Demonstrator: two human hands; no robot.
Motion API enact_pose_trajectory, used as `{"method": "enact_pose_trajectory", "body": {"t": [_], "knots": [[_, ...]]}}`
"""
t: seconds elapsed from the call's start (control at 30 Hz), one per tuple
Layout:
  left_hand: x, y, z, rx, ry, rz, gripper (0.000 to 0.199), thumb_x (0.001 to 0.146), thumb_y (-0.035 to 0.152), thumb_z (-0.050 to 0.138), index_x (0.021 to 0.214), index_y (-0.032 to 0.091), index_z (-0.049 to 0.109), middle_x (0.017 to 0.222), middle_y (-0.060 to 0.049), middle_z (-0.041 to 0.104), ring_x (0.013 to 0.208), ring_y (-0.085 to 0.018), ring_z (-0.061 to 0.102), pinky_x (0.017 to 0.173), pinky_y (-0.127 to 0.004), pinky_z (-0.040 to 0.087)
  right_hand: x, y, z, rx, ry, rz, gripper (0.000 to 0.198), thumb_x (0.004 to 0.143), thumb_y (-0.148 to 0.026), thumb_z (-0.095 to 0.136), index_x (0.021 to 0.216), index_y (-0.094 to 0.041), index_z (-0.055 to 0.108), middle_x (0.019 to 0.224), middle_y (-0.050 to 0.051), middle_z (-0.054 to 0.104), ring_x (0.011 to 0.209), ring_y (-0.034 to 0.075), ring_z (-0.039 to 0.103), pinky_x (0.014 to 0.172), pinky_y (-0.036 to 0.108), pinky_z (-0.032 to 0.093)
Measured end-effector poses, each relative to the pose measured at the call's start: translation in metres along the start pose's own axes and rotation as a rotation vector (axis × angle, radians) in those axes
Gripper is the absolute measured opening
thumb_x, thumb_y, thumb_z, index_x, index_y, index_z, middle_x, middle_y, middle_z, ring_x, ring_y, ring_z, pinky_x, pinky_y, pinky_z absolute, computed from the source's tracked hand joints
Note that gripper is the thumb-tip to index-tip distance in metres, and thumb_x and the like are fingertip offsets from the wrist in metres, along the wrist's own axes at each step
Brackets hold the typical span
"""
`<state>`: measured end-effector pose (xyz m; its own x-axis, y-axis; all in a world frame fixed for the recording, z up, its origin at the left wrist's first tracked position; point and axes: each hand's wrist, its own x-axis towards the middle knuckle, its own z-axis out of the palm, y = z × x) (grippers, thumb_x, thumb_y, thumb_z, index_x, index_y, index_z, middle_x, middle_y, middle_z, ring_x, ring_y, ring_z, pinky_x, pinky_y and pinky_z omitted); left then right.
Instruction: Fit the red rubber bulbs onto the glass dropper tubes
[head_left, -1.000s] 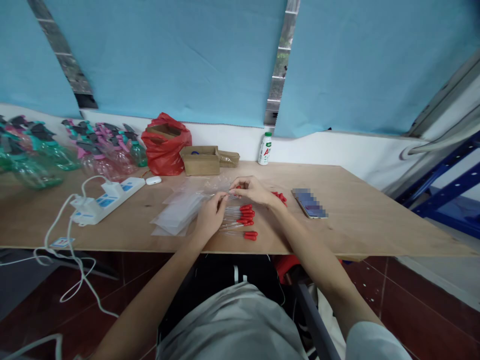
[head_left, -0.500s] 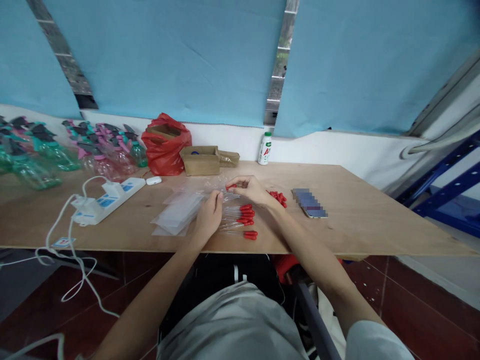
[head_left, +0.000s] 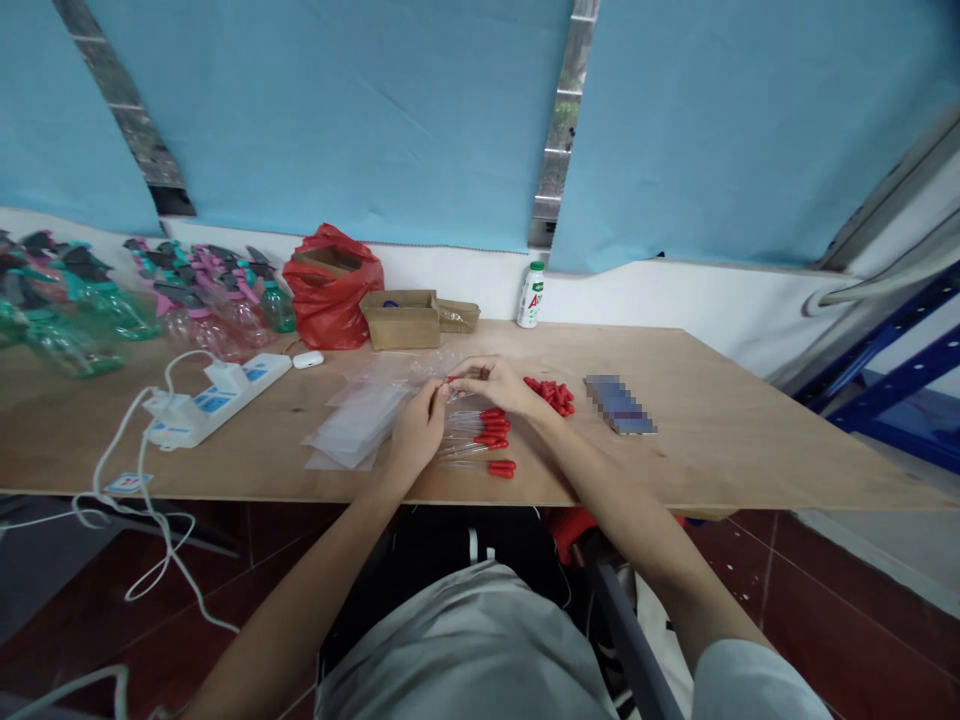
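Note:
At the middle of the table my fingertips meet. My right hand (head_left: 501,386) is closed in a pinch on a red rubber dropper bulb (head_left: 451,380). My left hand (head_left: 418,424) is closed too, thumb against forefinger, on a clear dropper tube that the fingers mostly hide. Just right of my left hand lie several finished-looking droppers (head_left: 491,441), clear tubes pointing left and red bulbs right. Beyond my right wrist is a pile of loose red bulbs (head_left: 555,396). Clear plastic bags (head_left: 352,428) lie flat to the left of my left hand.
A phone (head_left: 619,405) lies to the right. Along the back stand a white bottle (head_left: 529,297), a cardboard box (head_left: 403,322), a red plastic bag (head_left: 330,295) and several spray bottles (head_left: 210,315). A power strip (head_left: 217,402) with white cables sits at left.
My right hand has moved slightly left, bringing the red bulb against my left fingertips. More of the loose bulb pile shows past my wrist. My left hand has stayed almost still.

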<state>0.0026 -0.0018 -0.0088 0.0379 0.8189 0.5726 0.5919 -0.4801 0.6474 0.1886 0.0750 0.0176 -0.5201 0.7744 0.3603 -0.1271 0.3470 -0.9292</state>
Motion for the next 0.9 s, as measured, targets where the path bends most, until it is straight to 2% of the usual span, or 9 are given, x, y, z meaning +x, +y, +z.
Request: {"method": "enact_pose_trajectory", "body": {"t": [0.17,0.27,0.37,0.47,0.67,0.8,0.9], "knots": [[0.0,0.0,-0.001,0.004,-0.007,-0.032,0.031,0.112,0.038,0.045,0.106,0.022,0.071,0.085,-0.004,0.073,0.075,-0.021,0.063,0.071,-0.032,0.04,-0.001,-0.004,-0.004,-0.128,0.018,-0.002,0.036,0.077,-0.041,0.094,0.102,-0.016,0.086,0.091,0.006,0.084,0.076,0.017,0.074,0.076,0.03,0.06],[0.001,-0.002,-0.001,0.019,-0.01,-0.051,0.033,0.111,0.04,0.047,0.106,0.022,0.073,0.082,-0.003,0.072,0.074,-0.021,0.063,0.071,-0.032,0.039,-0.003,-0.006,-0.006,-0.195,-0.012,0.005,0.034,0.081,-0.039,0.09,0.106,-0.016,0.086,0.093,0.006,0.085,0.077,0.017,0.074,0.078,0.031,0.06],[0.001,-0.004,-0.002,0.007,0.003,-0.073,0.04,0.112,0.044,0.043,0.104,0.022,0.075,0.082,-0.004,0.074,0.075,-0.022,0.065,0.072,-0.033,0.041,-0.004,-0.006,-0.008,-0.183,-0.047,0.007,0.032,0.085,-0.037,0.086,0.109,-0.016,0.085,0.093,0.006,0.084,0.077,0.016,0.073,0.081,0.032,0.061],[0.002,-0.004,-0.003,-0.004,0.019,-0.078,0.047,0.113,0.045,0.038,0.101,0.022,0.077,0.083,-0.004,0.076,0.077,-0.022,0.068,0.075,-0.033,0.043,-0.003,-0.003,-0.008,-0.116,-0.063,0.019,0.035,0.083,-0.038,0.088,0.11,-0.015,0.083,0.093,0.006,0.084,0.079,0.017,0.075,0.083,0.033,0.062],[0.003,-0.006,-0.003,0.028,-0.001,-0.053,0.037,0.111,0.041,0.045,0.102,0.023,0.076,0.084,-0.003,0.077,0.077,-0.021,0.068,0.075,-0.033,0.044,-0.002,0.001,-0.008,-0.118,-0.056,0.054,0.036,0.08,-0.041,0.092,0.102,-0.014,0.081,0.086,0.006,0.083,0.081,0.018,0.076,0.085,0.033,0.062],[0.003,-0.009,0.0,-0.051,0.032,-0.08,0.027,0.109,0.042,0.052,0.116,0.023,0.071,0.082,-0.001,0.075,0.073,-0.021,0.067,0.072,-0.032,0.044,-0.002,-0.001,-0.009,-0.169,-0.025,0.02,0.034,0.08,-0.041,0.092,0.1,-0.015,0.082,0.085,0.005,0.083,0.081,0.018,0.076,0.086,0.034,0.062],[0.004,-0.014,0.003,-0.139,0.033,-0.072,0.024,0.108,0.043,0.054,0.108,0.023,0.069,0.075,0.001,0.069,0.068,-0.018,0.062,0.069,-0.031,0.042,-0.002,-0.003,-0.009,-0.172,-0.008,0.012,0.034,0.078,-0.042,0.093,0.097,-0.016,0.083,0.086,0.006,0.083,0.081,0.019,0.076,0.085,0.034,0.063]]}}
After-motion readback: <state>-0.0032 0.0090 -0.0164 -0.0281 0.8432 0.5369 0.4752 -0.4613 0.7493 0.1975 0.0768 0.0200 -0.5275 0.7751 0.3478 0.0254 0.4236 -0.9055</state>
